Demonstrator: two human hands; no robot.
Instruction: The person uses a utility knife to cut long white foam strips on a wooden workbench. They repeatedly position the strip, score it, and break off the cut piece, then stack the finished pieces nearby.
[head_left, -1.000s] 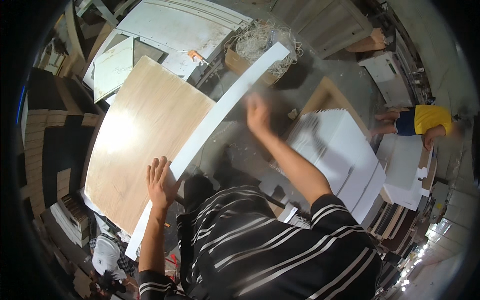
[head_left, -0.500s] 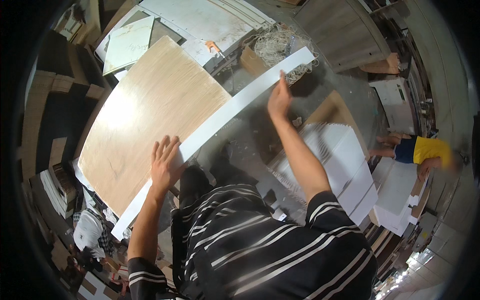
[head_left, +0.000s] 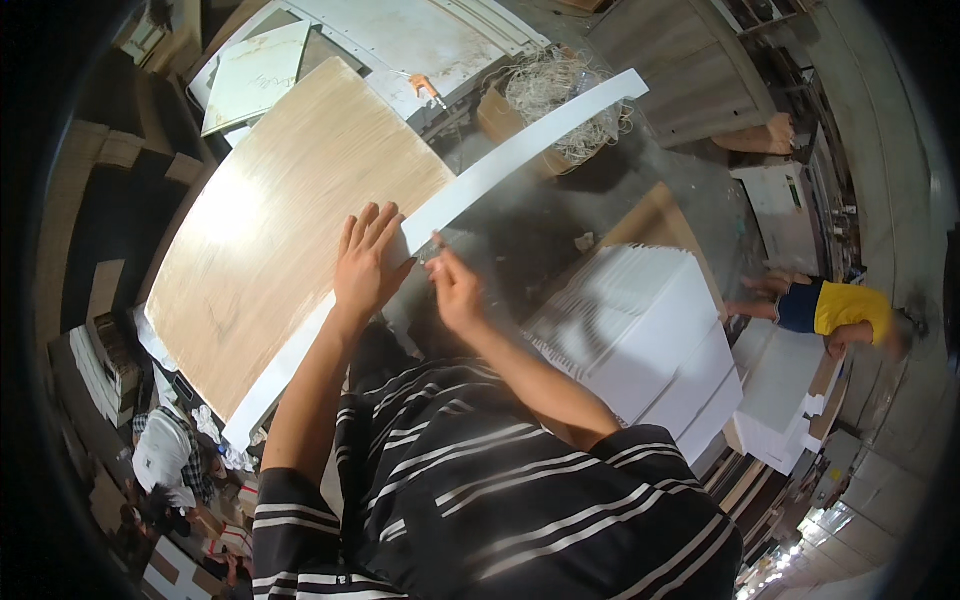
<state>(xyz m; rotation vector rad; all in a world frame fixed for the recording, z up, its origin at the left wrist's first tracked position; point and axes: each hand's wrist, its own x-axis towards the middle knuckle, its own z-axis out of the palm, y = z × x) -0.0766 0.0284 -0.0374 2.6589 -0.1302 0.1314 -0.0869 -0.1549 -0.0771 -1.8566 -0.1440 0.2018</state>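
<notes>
Left fingers (head_left: pixel 363 229) cross the white strip (head_left: pixel 520 152); right fingers (head_left: pixel 447 258) sit beside it.

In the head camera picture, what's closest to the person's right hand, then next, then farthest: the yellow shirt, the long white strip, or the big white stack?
From the right hand:
1. Long white strip: just past the fingertips.
2. Big white stack: off to the right.
3. Yellow shirt: farther right, beyond the stack.
</notes>
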